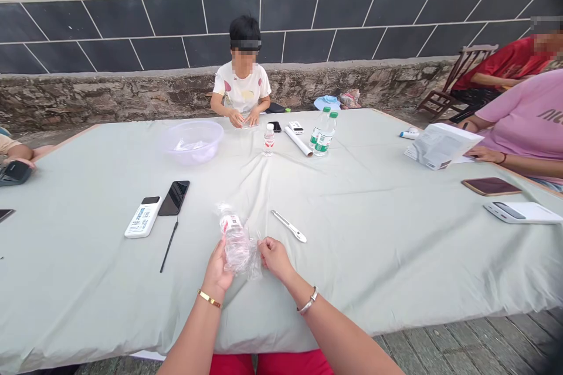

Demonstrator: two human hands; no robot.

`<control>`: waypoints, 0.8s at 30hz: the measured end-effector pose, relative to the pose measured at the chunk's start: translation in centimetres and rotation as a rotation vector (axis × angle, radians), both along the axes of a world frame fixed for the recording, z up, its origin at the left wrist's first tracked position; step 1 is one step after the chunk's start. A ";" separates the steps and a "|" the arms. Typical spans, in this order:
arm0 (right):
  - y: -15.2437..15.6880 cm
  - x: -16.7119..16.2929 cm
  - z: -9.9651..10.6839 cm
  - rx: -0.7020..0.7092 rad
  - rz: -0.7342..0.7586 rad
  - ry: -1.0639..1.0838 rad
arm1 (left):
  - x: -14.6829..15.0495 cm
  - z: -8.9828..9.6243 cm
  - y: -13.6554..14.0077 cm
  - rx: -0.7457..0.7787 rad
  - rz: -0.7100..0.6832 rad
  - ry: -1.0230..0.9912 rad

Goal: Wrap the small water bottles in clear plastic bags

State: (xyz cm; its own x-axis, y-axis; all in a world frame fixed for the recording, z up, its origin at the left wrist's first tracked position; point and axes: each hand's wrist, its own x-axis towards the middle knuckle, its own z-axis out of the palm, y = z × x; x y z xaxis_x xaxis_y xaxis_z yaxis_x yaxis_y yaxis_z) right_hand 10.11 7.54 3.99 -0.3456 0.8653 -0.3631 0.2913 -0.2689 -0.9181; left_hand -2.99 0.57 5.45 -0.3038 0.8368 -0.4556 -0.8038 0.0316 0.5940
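Note:
Near the table's front edge, a clear plastic bottle (231, 226) with a red and white label lies wrapped in crinkled transparent film (254, 261). My left hand (218, 266) is closed around its lower left side. Pinched in the fingers of my right hand (273, 255) is a loose end of the film, to the right of the bottle. A white utility knife (289, 226) rests on the cloth just beyond my right hand and touches neither hand. The bottle's lower part is blurred by the folds of film.
Left of my hands lie a white power bank (143, 218), a black phone (175, 198) and a black strap (169, 247). Farther off stand a translucent basin (192, 142), a small bottle (268, 140) and two green-capped bottles (324, 136). A person (241, 85) sits opposite; others sit at the sides.

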 end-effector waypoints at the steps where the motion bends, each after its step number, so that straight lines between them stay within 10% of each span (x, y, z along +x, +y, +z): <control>1: 0.2 0.2 0.1 -0.018 -0.004 0.016 | -0.1 0.0 0.1 0.006 -0.023 -0.051; 16: -0.4 1.5 -1.1 0.078 -0.016 0.193 | -0.6 1.0 -0.4 -0.218 -0.264 0.058; 24: 0.2 1.2 -0.6 0.036 -0.087 0.028 | -0.4 1.3 -0.9 -0.180 -0.143 0.205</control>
